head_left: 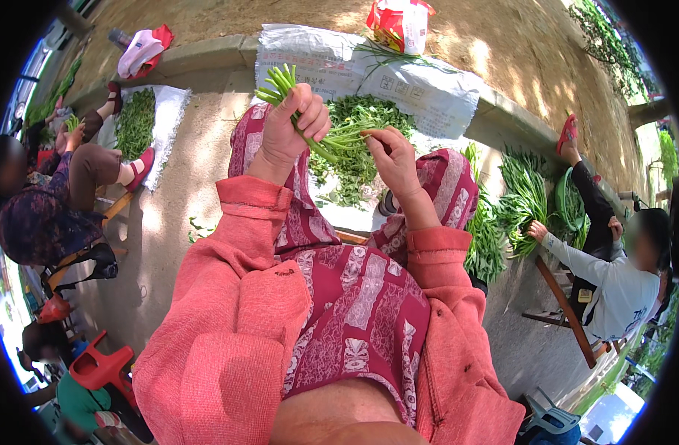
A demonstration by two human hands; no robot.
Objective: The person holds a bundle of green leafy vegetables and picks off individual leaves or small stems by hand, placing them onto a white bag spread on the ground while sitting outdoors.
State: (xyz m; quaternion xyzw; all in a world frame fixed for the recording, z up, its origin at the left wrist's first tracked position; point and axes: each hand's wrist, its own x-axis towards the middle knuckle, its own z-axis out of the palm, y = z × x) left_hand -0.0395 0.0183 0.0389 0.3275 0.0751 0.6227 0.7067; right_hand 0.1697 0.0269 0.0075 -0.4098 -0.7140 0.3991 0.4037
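Note:
A bunch of green stems (330,141) is gripped in my left hand (296,126), its cut-looking ends sticking up past the fist and its thin ends trailing right. My right hand (394,159) pinches at those thin ends with thumb and forefinger; what exactly lies between the fingertips is too small to make out. Below both hands, between my knees, a heap of loose green leaves (358,182) lies on a white woven sack (436,104). The hands are raised above this heap, apart from each other.
A red and white bag (401,26) stands beyond the sack by the kerb (221,55). Tall bundles of greens (523,193) lie to my right, beside a seated person in white (614,274). Another seated person (50,200) is at left, near greens on a sheet (169,133). A red stool (102,367) stands behind.

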